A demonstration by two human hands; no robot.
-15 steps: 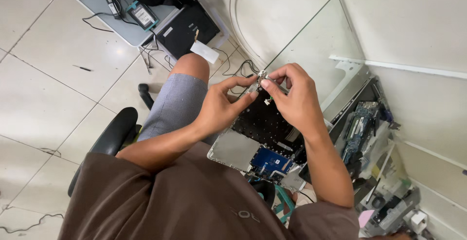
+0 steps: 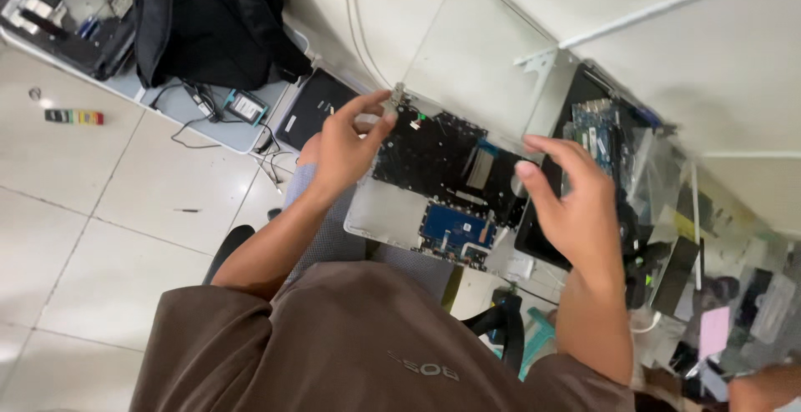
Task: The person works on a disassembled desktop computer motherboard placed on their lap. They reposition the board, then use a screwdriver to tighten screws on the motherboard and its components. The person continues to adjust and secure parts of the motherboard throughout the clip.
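**Ann:** Pale floor tiles (image 2: pixel 75 212) fill the left side of the view, with a black backpack (image 2: pixel 209 20) slumped on a grey mat at the top. What is on the lap?

**Ben:** An opened laptop (image 2: pixel 442 187), bottom cover off. Its dark inner boards show, a blue circuit board (image 2: pixel 457 227) sits near the close edge, and the silver lid (image 2: pixel 476 53) stands tilted up behind it.

**Ann:** And the left hand (image 2: pixel 342 149)?

**Ben:** It is up at the far left corner of the laptop, thumb and forefinger pinched close together just beside the metal hinge (image 2: pixel 399 95). Whether that grip has anything tiny in it, I cannot tell; nothing shows between the fingertips.

**Ann:** The right hand (image 2: pixel 576 203)?

**Ben:** It is released, fingers spread and curled, hovering over the right edge of the laptop and holding nothing. It covers part of a second dark laptop base (image 2: pixel 601 120) that lies just beside the first, with its own blue board exposed.

**Ann:** Anything further right?

**Ben:** A cluttered tabletop (image 2: pixel 734 303) of blurred parts and a pink slip (image 2: pixel 715 331). Near the floor tiles lies a small black device (image 2: pixel 244 106) with its cable, next to a black flat case (image 2: pixel 317 107).
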